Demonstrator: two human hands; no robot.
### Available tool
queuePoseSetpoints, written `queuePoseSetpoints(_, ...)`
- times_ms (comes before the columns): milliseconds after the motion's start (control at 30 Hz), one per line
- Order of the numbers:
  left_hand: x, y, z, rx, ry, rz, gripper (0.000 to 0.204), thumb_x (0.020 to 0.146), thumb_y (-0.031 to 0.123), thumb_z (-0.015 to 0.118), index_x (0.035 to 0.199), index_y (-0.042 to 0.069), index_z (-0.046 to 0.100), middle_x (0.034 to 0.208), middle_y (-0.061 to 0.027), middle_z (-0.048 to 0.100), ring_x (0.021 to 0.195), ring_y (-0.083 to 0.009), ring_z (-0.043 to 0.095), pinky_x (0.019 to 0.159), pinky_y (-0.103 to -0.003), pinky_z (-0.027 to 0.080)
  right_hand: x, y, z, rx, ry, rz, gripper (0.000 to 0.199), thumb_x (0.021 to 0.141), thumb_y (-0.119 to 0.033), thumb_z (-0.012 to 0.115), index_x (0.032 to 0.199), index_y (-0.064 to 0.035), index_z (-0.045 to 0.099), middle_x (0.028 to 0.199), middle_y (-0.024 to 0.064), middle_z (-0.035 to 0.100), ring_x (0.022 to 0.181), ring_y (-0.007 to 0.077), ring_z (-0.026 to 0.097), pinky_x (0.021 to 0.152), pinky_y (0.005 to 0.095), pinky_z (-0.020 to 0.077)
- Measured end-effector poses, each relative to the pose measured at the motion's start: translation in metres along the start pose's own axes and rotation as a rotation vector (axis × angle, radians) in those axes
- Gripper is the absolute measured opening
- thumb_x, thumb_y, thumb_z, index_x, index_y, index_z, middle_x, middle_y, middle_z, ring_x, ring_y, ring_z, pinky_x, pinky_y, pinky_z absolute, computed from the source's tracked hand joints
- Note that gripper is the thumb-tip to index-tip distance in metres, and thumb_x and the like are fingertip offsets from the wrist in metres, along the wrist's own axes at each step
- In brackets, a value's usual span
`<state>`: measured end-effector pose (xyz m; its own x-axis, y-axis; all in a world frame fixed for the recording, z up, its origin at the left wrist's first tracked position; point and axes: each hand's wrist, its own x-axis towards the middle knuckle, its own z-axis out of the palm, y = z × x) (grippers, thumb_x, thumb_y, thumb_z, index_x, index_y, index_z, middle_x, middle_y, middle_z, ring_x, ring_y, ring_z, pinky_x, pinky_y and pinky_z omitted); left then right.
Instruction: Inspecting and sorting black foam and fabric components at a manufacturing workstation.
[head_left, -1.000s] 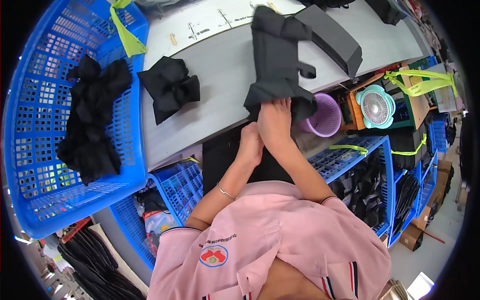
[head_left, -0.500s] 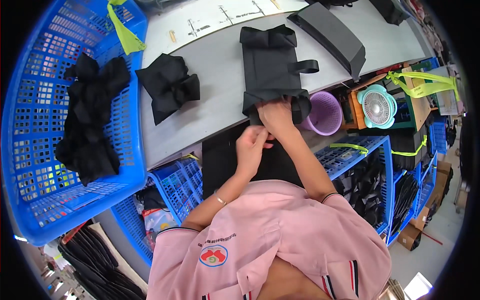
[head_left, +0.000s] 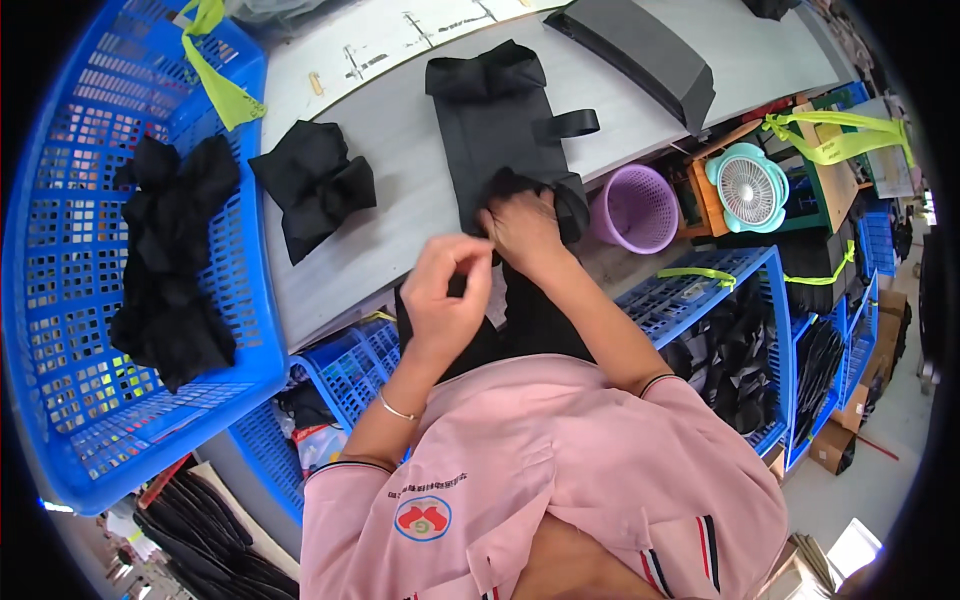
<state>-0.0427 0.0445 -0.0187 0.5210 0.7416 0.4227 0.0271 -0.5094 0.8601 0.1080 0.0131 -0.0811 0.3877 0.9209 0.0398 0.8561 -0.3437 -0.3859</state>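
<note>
A long black fabric pouch (head_left: 493, 135) lies on the grey table, with a bulky gathered flap at its far end and a strap loop sticking out on the right. My right hand (head_left: 524, 232) is closed on bunched cloth at the pouch's near end, its fingertips partly hidden in the folds. Just left of it and nearer to me, my left hand (head_left: 448, 295) is raised with thumb and forefinger pinched together. Whatever that pinch holds, if anything, is too small to see. Farther left rests a crumpled black fabric piece (head_left: 318, 183).
A blue plastic basket (head_left: 262, 330) with black cloth pieces stands on the left. At the back right lies a dark, flat-sided block (head_left: 640, 60). Beyond the table's right edge are a purple bin (head_left: 640, 215), a small turquoise fan (head_left: 752, 190) and blue crates (head_left: 770, 330).
My left hand has come away from the right one, toward the left and nearer me, still pinched. My right hand has pushed the near-end cloth up onto the pouch. The view has shifted slightly.
</note>
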Motion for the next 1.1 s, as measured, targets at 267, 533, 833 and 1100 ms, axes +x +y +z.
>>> queuePoseSetpoints(267, 0.071, -0.106, 0.029, 0.498, -0.396, 0.243, 0.033, 0.097, 0.020, 0.060, 0.128, 0.010, 0.063, 0.138, -0.0099, 0.058, 0.136, -0.0308, 0.046, 0.116, -0.047, 0.027, -0.041, -0.014, 0.014, 0.031, -0.062, -0.070, 0.030, 0.093, -0.036, 0.055, 0.087, -0.0093, 0.067, 0.082, 0.0124, 0.067, 0.089, 0.0328, 0.062, 0.080, 0.0529, 0.0404)
queuePoseSetpoints(533, 0.053, -0.071, 0.049, 0.238, 0.345, -0.012, 0.044, 0.079, 0.012, 0.080, 0.115, 0.003, 0.057, 0.118, -0.0142, 0.058, 0.112, -0.0314, 0.054, 0.102, -0.039, 0.042, -0.067, 0.011, 0.038, 0.105, 0.118, -0.121, 0.020, 0.091, -0.027, 0.058, 0.085, -0.0089, 0.065, 0.085, 0.0129, 0.066, 0.089, 0.0329, 0.061, 0.081, 0.0505, 0.0417)
queuePoseSetpoints(833, 0.008, -0.067, 0.029, -0.869, -0.022, -0.838, 0.042, 0.102, 0.030, 0.057, 0.130, -0.001, 0.054, 0.126, -0.0138, 0.063, 0.110, -0.0244, 0.064, 0.097, -0.038, 0.052, -0.126, 0.002, -0.070, 0.921, -0.198, 0.049, 0.016, 0.087, -0.008, 0.065, 0.101, -0.0012, 0.070, 0.104, 0.0161, 0.070, 0.096, 0.0305, 0.068, 0.083, 0.0394, 0.0532)
queuePoseSetpoints(1100, -0.005, -0.006, 0.040, -0.788, -0.364, -0.818, 0.047, 0.103, 0.030, 0.055, 0.135, -0.004, 0.050, 0.133, -0.0177, 0.058, 0.116, -0.0277, 0.062, 0.100, -0.039, 0.051, -0.137, 0.065, -0.102, 1.005, 0.277, 0.275, 0.059, 0.082, -0.023, 0.079, 0.130, 0.0040, 0.057, 0.113, 0.0081, 0.067, 0.111, 0.0152, 0.061, 0.091, 0.0259, 0.0460)
